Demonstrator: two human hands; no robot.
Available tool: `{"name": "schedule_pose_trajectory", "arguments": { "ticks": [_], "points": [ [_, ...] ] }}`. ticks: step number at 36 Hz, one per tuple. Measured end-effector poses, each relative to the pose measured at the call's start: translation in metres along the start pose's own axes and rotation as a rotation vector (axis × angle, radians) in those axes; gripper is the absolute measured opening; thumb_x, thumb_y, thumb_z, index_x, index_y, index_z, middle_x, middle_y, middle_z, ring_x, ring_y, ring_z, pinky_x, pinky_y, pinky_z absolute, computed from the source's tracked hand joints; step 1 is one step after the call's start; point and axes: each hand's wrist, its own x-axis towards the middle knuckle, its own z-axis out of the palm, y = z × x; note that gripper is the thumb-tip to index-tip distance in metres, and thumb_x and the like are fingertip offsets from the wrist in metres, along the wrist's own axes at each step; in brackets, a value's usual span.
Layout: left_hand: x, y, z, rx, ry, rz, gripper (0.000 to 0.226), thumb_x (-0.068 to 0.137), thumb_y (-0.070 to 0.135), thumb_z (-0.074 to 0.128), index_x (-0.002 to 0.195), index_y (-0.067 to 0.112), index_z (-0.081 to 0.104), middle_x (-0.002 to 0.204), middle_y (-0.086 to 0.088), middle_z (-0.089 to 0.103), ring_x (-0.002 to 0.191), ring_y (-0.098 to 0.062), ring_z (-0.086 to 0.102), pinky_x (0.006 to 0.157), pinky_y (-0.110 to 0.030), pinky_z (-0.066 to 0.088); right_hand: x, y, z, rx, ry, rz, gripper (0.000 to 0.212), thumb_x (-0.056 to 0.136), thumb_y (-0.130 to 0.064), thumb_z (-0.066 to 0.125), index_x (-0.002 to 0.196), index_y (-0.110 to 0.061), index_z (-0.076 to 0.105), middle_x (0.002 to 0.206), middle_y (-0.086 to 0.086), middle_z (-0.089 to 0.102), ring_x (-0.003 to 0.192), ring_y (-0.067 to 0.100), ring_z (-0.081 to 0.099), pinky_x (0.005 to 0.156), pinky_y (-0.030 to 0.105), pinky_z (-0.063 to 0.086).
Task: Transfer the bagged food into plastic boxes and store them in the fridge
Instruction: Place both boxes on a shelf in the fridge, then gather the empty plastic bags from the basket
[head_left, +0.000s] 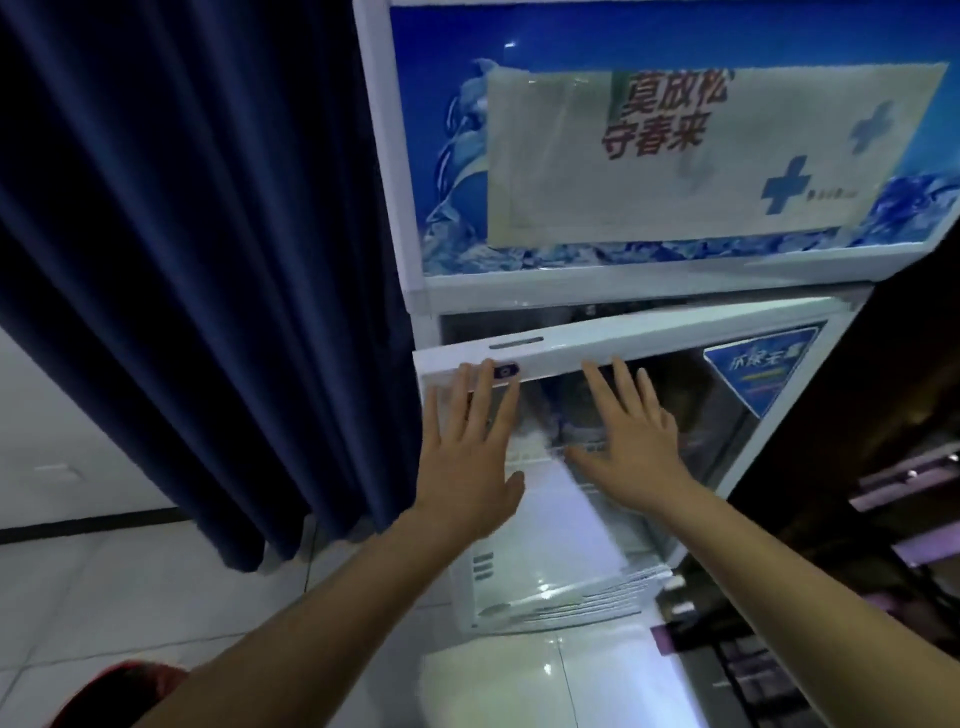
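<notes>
A white display fridge (410, 156) with a blue ice-pattern top panel stands straight ahead. Its glass door (597, 343) hangs slightly ajar, with a dark gap along the top edge. My left hand (467, 447) lies flat on the glass near the door's left frame, fingers spread. To its right, my right hand (631, 436) presses flat on the glass with the fingers apart. Both hands hold nothing. Behind the glass I make out wire shelves (587, 447) and blurred items; no boxes or bags can be told apart.
A dark blue curtain (182, 260) hangs close on the fridge's left side. A pale paper sign (701, 171) with red characters is taped to the top panel. White floor tiles (104, 597) lie below. Dark shelving (857, 597) stands to the right.
</notes>
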Motion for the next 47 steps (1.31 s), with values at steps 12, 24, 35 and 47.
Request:
{"name": "schedule_pose_trajectory", "arguments": {
  "ticks": [12, 24, 35, 47],
  "points": [
    [0.052, -0.045, 0.062, -0.053, -0.066, -0.029, 0.099, 0.090, 0.047, 0.051, 0.157, 0.027, -0.019, 0.152, -0.008, -0.045, 0.142, -0.034, -0.040, 0.117, -0.064, -0.011, 0.065, -0.020, 0.050, -0.004, -0.032, 0.123, 0.103, 0.087, -0.057, 0.061, 0.147, -0.053, -0.022, 0.159, -0.011, -0.034, 0.152, 0.026, -0.015, 0.116, 0.060, 0.013],
    [0.008, -0.060, 0.054, -0.528, -0.021, -0.027, 0.088, 0.092, 0.041, 0.057, 0.159, 0.038, 0.001, 0.164, 0.007, -0.028, 0.149, -0.018, -0.030, 0.121, -0.040, -0.013, 0.043, -0.032, 0.069, 0.090, -0.307, 0.083, 0.079, 0.091, -0.057, 0.057, 0.153, -0.050, 0.010, 0.165, -0.016, -0.010, 0.153, 0.020, -0.006, 0.120, 0.057, 0.014],
    [-0.168, -0.058, 0.044, -0.558, -0.326, -1.019, 0.087, 0.093, 0.053, 0.055, 0.154, 0.047, -0.006, 0.166, 0.009, -0.018, 0.153, -0.021, -0.016, 0.125, -0.046, 0.004, 0.008, -0.104, 0.134, 0.250, -0.838, -0.387, 0.069, 0.090, -0.050, 0.062, 0.150, -0.047, 0.026, 0.164, -0.015, 0.013, 0.151, 0.015, 0.013, 0.119, 0.044, 0.024],
    [-0.329, 0.007, 0.002, -0.460, -0.193, -1.686, 0.087, 0.086, 0.068, 0.052, 0.152, 0.055, -0.004, 0.166, 0.016, -0.010, 0.153, -0.015, -0.010, 0.125, -0.045, 0.004, -0.078, -0.212, 0.159, 0.230, -1.172, -0.861, 0.063, 0.092, -0.049, 0.060, 0.148, -0.045, 0.033, 0.159, -0.017, 0.025, 0.147, 0.006, 0.017, 0.118, 0.029, 0.017]
  ]
}}
